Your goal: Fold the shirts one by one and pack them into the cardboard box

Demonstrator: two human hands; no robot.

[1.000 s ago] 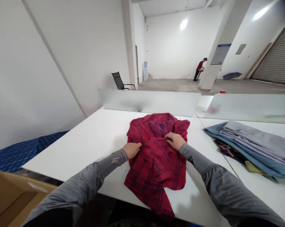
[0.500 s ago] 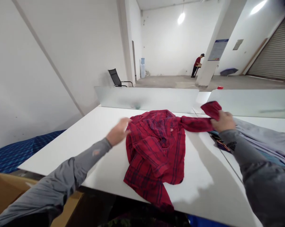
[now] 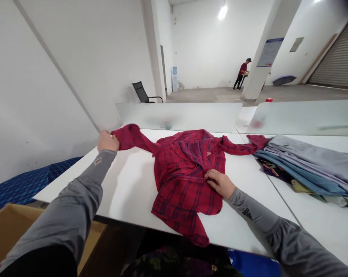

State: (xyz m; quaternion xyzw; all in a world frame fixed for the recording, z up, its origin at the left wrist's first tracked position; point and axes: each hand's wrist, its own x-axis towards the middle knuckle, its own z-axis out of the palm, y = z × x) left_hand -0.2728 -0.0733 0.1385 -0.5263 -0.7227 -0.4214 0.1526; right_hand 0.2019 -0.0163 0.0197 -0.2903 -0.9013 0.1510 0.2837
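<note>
A red plaid shirt (image 3: pixel 174 165) lies rumpled on the white table (image 3: pixel 237 227), one lower corner hanging over the front edge. My left hand (image 3: pixel 108 141) is closed on the end of its left-side sleeve and holds that sleeve stretched out to the left, lifted off the tabletop. Over the middle of the shirt, my right hand (image 3: pixel 220 183) pinches the cloth at the front opening between thumb and fingers. The other sleeve stretches to the right, its cuff touching a stack of folded clothes.
The stack of folded clothes (image 3: pixel 312 165) is at the right. A frosted divider (image 3: pixel 191 115) runs along the table's back edge. An open cardboard box (image 3: pixel 9 227) stands below left, near blue patterned fabric (image 3: pixel 47 175). Farther off are a chair (image 3: pixel 142 92) and a person (image 3: pixel 242 73).
My right hand has let go of the right sleeve and moved to the shirt's middle. My left hand has taken the other sleeve and drawn it out leftward.
</note>
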